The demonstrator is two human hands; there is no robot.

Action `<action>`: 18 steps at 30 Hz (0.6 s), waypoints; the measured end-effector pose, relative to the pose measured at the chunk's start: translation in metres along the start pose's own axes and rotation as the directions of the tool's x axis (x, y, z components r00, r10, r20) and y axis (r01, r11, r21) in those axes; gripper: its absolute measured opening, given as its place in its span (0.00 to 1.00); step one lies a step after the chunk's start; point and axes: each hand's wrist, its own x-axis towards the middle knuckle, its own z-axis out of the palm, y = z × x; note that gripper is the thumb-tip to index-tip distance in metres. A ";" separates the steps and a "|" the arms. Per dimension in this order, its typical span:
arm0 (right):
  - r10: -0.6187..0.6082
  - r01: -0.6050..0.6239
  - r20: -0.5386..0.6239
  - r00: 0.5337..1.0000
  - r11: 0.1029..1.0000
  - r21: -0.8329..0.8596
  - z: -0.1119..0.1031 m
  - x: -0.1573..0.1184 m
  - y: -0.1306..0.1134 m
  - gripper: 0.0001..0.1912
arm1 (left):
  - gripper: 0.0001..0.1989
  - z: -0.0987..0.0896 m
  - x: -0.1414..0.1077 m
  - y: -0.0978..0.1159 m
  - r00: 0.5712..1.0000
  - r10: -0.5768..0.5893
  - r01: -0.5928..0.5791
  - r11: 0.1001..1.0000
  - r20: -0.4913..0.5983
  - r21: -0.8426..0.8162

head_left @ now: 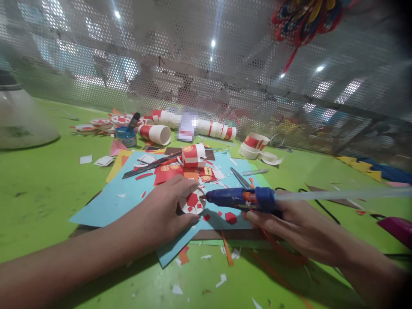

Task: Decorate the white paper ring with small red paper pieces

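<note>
Red/white disc point(192, 200) is being pinched in the L hand point(164, 205) rn. Blue glue gun point(230, 198) is being gripped in the R hand point(291, 225), pointed @ the disc's edge.

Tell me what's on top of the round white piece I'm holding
The round piece bears a large red patch and smaller red patches. The glue gun points at it. Your left hand covers part of its edge; its underside is hidden.

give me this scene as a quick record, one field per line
left grip: holds round white piece with red shapes
right grip: holds blue glue gun
nozzle: at the round piece, contact unclear
surface: light-blue paper on green table
on paper: red hexagon, scissors
farther back: blue jar
</note>
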 end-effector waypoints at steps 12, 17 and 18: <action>0.013 -0.013 0.018 1.000 1.000 -0.014 -0.001 0.000 -0.008 0.19 | 0.16 -0.004 0.003 0.006 0.999 -0.014 0.013 0.999 0.042 0.041; 0.008 -0.008 0.022 1.000 1.000 -0.022 0.000 0.001 -0.008 0.19 | 0.13 -0.005 0.003 0.008 1.000 0.006 -0.007 0.999 0.026 0.035; 0.002 -0.002 0.022 1.000 1.000 -0.024 0.000 0.001 -0.007 0.19 | 0.13 -0.005 0.003 0.008 1.000 -0.001 0.000 0.999 0.025 0.033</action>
